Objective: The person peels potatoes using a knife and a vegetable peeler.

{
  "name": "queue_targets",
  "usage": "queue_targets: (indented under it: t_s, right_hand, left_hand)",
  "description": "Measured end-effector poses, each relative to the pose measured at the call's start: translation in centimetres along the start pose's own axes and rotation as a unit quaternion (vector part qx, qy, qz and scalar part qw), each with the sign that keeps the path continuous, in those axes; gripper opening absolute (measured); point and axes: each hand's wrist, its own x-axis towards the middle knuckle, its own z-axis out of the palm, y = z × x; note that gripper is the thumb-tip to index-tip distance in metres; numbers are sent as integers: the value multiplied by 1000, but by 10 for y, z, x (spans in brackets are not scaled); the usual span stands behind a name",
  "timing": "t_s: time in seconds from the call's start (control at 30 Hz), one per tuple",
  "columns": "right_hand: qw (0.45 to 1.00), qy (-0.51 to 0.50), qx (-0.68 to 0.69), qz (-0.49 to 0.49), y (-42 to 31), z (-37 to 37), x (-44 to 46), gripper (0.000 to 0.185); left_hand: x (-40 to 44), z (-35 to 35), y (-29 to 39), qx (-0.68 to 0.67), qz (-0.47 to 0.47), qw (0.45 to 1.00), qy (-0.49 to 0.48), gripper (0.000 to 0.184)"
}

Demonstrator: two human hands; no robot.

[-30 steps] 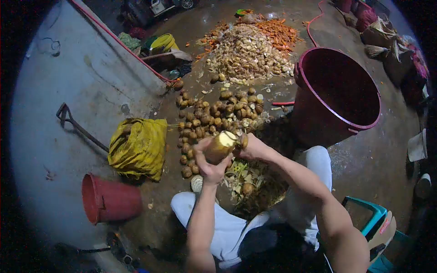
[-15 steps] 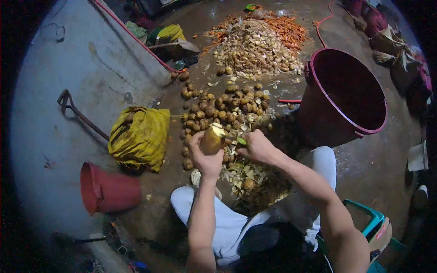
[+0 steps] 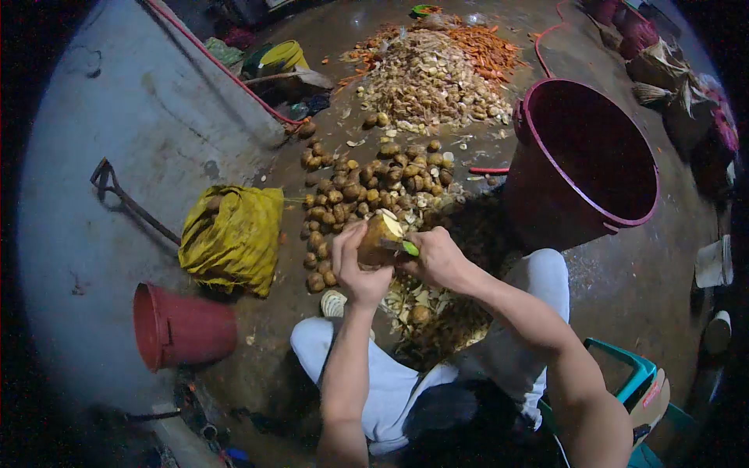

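My left hand (image 3: 360,269) is wrapped round a large brown potato (image 3: 378,234), held up above the floor. One end of the potato shows a pale cut face. Closed round the green handle of a small knife (image 3: 410,248) is my right hand (image 3: 439,257). The knife's blade lies against the potato's near right side, and part of it is hidden. Beneath and beyond both hands, several unpeeled potatoes (image 3: 337,195) lie in a heap on the floor. Pale peelings (image 3: 421,296) are scattered between my legs, with a potato (image 3: 421,314) among them.
A tall maroon bin (image 3: 538,179) stands to the right. On the left are a yellow sack (image 3: 234,242), a red bucket (image 3: 187,327) and a long-handled tool (image 3: 136,209). Farther off lie a pile of pale peelings (image 3: 429,78) and orange carrot pieces (image 3: 488,51).
The knife has moved closer in against the potato's side, and my right hand is nearer my left. The potato has tilted slightly. The whole view has shifted a little.
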Motion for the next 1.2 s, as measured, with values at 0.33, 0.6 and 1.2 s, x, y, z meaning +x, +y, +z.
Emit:
queue_targets:
  t_s: [0.33,0.6,1.2]
  right_hand:
    - [998,-53,14,30,25,3,8,33]
    - [998,-8,-64,-8,33,4,-2,30]
    - [970,-145,-104,163,78,16,5,29]
  left_hand:
    - [-1,2,-1,-15,5,999,-37,57]
    - [1,-10,-4,-166,-92,981,-44,57]
    - [-20,-26,-52,-453,-331,825,-63,69]
